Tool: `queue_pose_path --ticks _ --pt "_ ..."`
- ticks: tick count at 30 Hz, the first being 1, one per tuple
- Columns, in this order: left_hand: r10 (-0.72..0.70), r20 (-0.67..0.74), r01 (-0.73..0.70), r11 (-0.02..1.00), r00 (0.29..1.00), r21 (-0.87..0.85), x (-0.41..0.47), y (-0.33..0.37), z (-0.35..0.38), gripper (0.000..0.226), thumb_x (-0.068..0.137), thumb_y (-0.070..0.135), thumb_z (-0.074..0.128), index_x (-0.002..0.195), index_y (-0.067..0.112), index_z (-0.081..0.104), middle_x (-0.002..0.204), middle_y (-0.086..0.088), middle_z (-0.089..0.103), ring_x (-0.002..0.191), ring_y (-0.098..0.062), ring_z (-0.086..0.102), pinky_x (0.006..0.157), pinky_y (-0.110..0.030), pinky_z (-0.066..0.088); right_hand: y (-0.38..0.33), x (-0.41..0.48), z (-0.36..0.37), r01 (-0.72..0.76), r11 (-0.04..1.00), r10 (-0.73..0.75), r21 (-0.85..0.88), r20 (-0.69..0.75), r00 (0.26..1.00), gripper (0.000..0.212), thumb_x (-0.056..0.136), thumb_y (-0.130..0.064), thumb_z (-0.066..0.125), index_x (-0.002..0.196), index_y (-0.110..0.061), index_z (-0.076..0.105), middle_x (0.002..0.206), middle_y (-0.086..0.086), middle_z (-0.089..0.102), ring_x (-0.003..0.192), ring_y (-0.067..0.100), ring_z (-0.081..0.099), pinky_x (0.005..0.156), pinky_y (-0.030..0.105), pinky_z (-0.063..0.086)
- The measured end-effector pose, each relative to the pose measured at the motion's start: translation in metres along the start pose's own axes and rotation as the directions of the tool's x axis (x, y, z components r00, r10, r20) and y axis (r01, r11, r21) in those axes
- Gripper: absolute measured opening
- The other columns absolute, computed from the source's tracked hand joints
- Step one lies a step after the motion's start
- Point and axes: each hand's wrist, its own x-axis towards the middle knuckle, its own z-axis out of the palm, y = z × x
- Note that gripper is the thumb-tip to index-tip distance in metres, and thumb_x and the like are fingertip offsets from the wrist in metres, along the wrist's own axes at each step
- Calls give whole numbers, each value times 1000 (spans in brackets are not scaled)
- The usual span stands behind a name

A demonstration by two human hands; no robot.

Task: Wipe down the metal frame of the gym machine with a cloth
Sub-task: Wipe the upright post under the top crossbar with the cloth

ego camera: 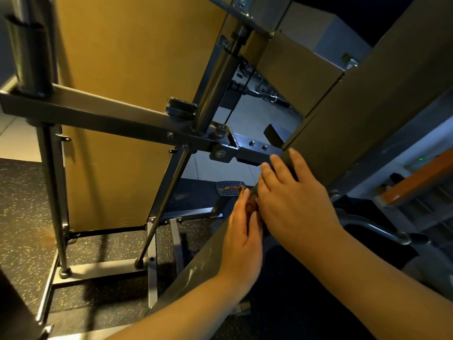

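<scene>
- Brown cloth [251,204], head view: mostly hidden between the two hands, held against the slanted grey frame beam [196,273] of the gym machine.
- Left hand [241,236]: fingers pinch the cloth at the beam's edge.
- Right hand [294,200]: fingers straight, lying flat on the beam, touching the cloth.
- Speckled floor [22,204] below.

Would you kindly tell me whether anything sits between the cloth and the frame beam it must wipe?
Nothing visible does: the left hand holds the brown cloth right at the slanted frame beam, where the right hand rests flat.
</scene>
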Motion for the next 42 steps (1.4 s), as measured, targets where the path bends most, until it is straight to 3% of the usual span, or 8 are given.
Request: queue_pose_path --ticks 3,6,15,24,27,30,35,42 --pt "-191 -89 191 982 977 -10 5 -13 -14 48 91 71 39 137 80 29 161 12 39 144 -19 44 113 -55 47 6 0 -7 34 999 -34 26 5 999 57 111 -40 22 159 -9 27 168 21 15 157 40 6 122 61 -6" --pt "-414 -179 407 910 892 -76 12 -14 -14 49 106 54 37 153 58 26 161 2 34 139 -32 44 103 -62 52 16 -7 -16 18 998 -20 52 27 999 54 111 -38 29 158 -11 30 169 18 14 157 34 6 121 58 -13" --pt "122 134 -133 988 983 74 -4 39 19 62 100 59 37 158 54 14 166 30 19 152 7 20 124 -27 23 64 -20 -16 -177 978 206 108 -386 899 45 86 -31 71 119 -1 71 133 26 64 129 40 59 120 61 26" --pt "-341 -174 354 934 924 53 3 -18 -15 49 113 35 34 160 43 22 162 2 34 140 -23 41 104 -32 45 43 -20 14 -246 969 203 -32 -465 862 58 100 -28 26 136 7 53 143 28 54 139 40 47 121 48 15" --pt "-228 -91 233 971 969 49 8 7 -2 49 113 35 36 158 49 24 163 5 32 146 -21 38 121 -47 36 45 -20 17 -219 974 166 -56 -480 861 50 100 -36 44 129 -2 66 138 23 61 134 38 54 117 48 25" --pt "26 40 -28 999 999 34 5 34 16 48 111 35 40 155 48 27 160 17 35 145 -4 40 120 -31 38 50 -19 29 -144 989 122 12 -611 782 41 97 -34 55 119 -4 72 130 19 67 125 36 61 112 47 30" --pt "14 11 -15 996 1000 92 -7 21 7 42 111 36 41 150 47 33 154 26 45 136 5 48 106 -13 44 40 -27 47 -104 968 239 228 -713 659 56 106 -28 38 157 -4 33 168 16 22 156 31 16 128 46 5" --pt "-105 57 101 992 993 79 0 63 18 44 111 24 41 150 45 40 144 17 56 124 1 60 100 -23 53 21 -19 71 -61 852 490 520 -752 441 68 106 -29 38 163 -12 5 172 3 -6 158 19 -3 128 42 -2"
